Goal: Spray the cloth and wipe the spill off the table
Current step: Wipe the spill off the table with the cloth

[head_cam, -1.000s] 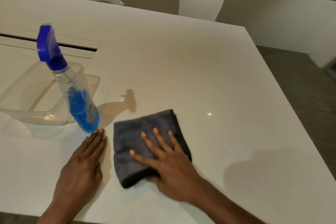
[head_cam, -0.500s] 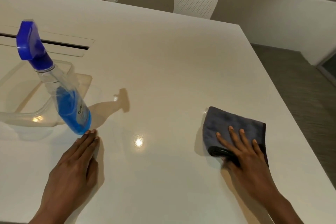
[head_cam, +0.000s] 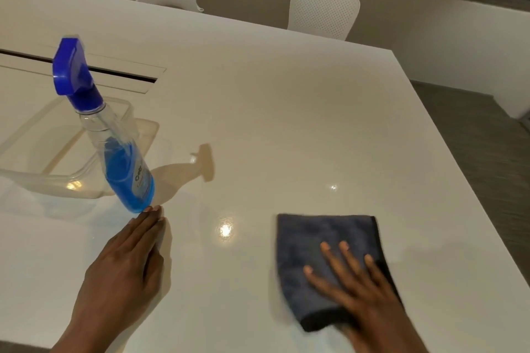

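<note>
Cloth [head_cam: 321,241], dark grey and folded into a rough square, is seen lying flat on the white table [head_cam: 286,112] at the near right. It is pressed down by the right hand [head_cam: 361,292], whose fingers are spread flat on top of it rather than curled around it; nothing is gripped. The left hand [head_cam: 126,269] is laid palm down on the table at the near left, fingers straight and together, holding nothing, with the fingertips just beside the base of the spray bottle [head_cam: 114,152].

The bottle is stood upright and untouched on the table, so the spraying is judged to be done and the wiping to be under way. No distinct puddle can be made out on the glossy surface; only bright reflections are visible between the hands, and it cannot be told whether any wetness is left. What remains is judged to be a few more passes and a check of the surface.

As for containers, the bottle has a blue trigger head and is filled with blue liquid to about half its height. A clear plastic tub [head_cam: 71,189] is placed at the left, just behind the bottle, and appears to be empty.
</note>
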Tool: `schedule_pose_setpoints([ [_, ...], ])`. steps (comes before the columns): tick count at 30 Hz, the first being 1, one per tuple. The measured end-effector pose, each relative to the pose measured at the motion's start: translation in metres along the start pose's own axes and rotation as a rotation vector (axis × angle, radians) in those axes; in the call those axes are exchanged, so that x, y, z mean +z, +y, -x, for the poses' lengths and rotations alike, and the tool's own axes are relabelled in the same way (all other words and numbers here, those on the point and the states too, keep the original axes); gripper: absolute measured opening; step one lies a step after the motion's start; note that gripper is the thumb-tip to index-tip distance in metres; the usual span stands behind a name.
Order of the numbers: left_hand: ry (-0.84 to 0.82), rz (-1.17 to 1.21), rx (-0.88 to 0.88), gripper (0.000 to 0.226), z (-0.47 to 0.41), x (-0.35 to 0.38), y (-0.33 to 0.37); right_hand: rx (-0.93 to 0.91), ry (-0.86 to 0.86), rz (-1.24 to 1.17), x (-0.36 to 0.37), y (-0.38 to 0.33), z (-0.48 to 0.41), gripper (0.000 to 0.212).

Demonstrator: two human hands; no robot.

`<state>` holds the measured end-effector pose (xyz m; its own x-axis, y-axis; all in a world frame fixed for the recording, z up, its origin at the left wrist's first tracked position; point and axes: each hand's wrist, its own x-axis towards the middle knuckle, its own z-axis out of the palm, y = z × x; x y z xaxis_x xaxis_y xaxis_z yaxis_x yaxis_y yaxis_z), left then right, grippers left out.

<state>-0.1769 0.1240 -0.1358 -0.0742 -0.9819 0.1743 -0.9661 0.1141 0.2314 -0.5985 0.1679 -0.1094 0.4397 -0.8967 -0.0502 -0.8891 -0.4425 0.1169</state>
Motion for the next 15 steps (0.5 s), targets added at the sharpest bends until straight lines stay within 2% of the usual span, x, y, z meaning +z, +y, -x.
schedule_pose_setpoints([
  [2,-0.010,-0.015,-0.009,0.065,-0.001,0.001,-0.001,0.092,-0.041,-0.123,-0.005,0.036,-0.020,0.078],
  [5,-0.021,-0.018,-0.022,0.065,-0.002,0.000,0.000,0.232,-0.055,-0.304,-0.008,0.083,-0.072,0.061],
  [8,-0.020,0.000,-0.030,0.068,0.000,-0.003,0.003,0.298,-0.047,-0.282,-0.005,0.106,-0.151,0.054],
  [12,-0.028,0.055,-0.051,0.071,0.001,-0.004,0.004,0.310,-0.081,-0.268,-0.014,0.086,-0.240,0.062],
  [15,-0.042,0.073,-0.070,0.072,0.001,-0.005,0.004,0.166,-0.074,-0.244,-0.023,0.030,-0.267,0.062],
])
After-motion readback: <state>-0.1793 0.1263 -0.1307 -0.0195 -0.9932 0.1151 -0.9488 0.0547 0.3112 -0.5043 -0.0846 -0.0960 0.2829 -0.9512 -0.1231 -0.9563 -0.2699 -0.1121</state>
